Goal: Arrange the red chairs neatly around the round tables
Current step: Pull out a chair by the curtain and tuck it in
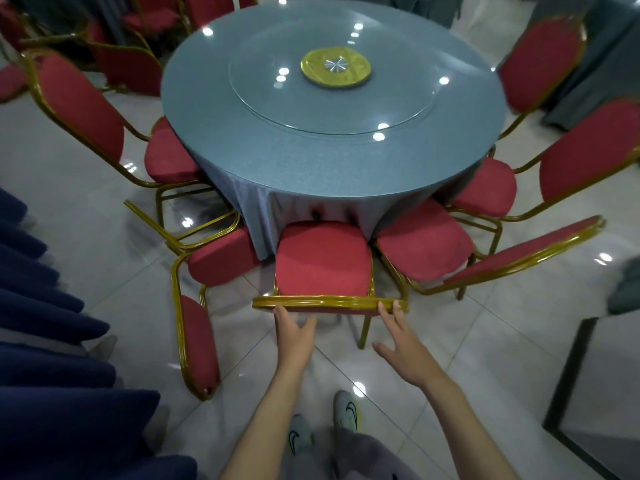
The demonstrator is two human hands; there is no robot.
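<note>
Six red chairs (79, 105) ring one round table (329, 174) in the head view; the middle chair (323, 261) stands straight ahead, its seat tucked against the blue-grey cloth, with neighbouring seats just beside it on both sides; the left hand (294, 329) and right hand (403, 344) are both spread wide, straight fingers touching its gold back rail, gripping nothing; one glass turntable (263, 74) carries one gold disc (335, 66); spare chairs (128, 64) crowd the upper left; dark blue drapery (52, 375) fills the left edge.
</note>
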